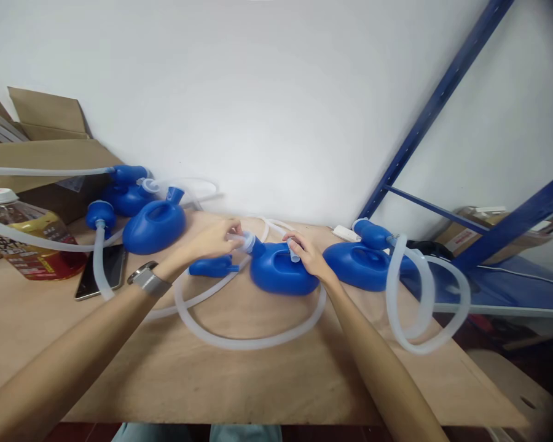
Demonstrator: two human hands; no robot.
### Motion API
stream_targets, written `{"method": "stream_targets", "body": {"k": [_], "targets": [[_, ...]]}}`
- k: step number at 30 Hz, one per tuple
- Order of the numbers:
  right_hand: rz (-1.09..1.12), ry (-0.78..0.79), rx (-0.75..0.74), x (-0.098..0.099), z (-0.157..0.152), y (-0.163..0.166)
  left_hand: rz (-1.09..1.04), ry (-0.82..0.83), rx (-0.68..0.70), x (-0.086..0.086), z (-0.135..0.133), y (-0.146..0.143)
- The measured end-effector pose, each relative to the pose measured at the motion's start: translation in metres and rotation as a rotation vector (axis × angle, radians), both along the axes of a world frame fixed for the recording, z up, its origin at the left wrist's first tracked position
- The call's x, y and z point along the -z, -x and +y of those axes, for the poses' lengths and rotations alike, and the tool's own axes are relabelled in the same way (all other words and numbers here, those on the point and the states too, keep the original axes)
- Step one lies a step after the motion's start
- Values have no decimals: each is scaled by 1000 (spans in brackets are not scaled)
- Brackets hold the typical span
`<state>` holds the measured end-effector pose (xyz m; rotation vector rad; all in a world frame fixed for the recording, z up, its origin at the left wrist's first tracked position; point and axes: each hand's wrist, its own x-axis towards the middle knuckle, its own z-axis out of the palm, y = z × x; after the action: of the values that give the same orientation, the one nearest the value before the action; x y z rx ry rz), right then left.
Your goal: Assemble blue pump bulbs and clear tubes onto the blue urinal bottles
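A blue plastic vessel [281, 273] lies in the middle of the wooden table [239, 380]. My left hand [216, 239] is closed on the end of a clear hose [246, 341] at the vessel's neck. My right hand [306, 252] rests on top of the vessel, fingers pinched round a small clear tube piece [294, 253]. The hose loops over the table in front of the vessel. A small blue fitting [212, 267] lies just below my left hand. A watch sits on my left wrist.
More blue vessels with hoses lie at the left [154, 226] and right [366, 264]. A phone [99, 273] and a bottle of yellow liquid [25, 239] stand at the left, cardboard boxes [50, 141] behind. A blue metal rack [488, 202] rises at the right.
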<state>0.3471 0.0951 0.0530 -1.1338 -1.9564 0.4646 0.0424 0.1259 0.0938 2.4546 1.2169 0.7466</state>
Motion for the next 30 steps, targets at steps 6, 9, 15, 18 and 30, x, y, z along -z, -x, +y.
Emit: {"method": "stream_targets", "body": {"k": [6, 9, 15, 18, 30], "targets": [[42, 47, -36, 1, 1, -1, 169, 11, -112, -10, -2, -10], [44, 41, -38, 2, 2, -2, 192, 76, -59, -17, 4, -12], [51, 17, -62, 6, 4, -5, 465, 224, -56, -42, 17, -17], [71, 29, -86, 7, 6, -7, 485, 176, 107, -46, 18, -13], [77, 99, -148, -3, 6, -3, 467, -60, 308, -29, 17, -9]]}}
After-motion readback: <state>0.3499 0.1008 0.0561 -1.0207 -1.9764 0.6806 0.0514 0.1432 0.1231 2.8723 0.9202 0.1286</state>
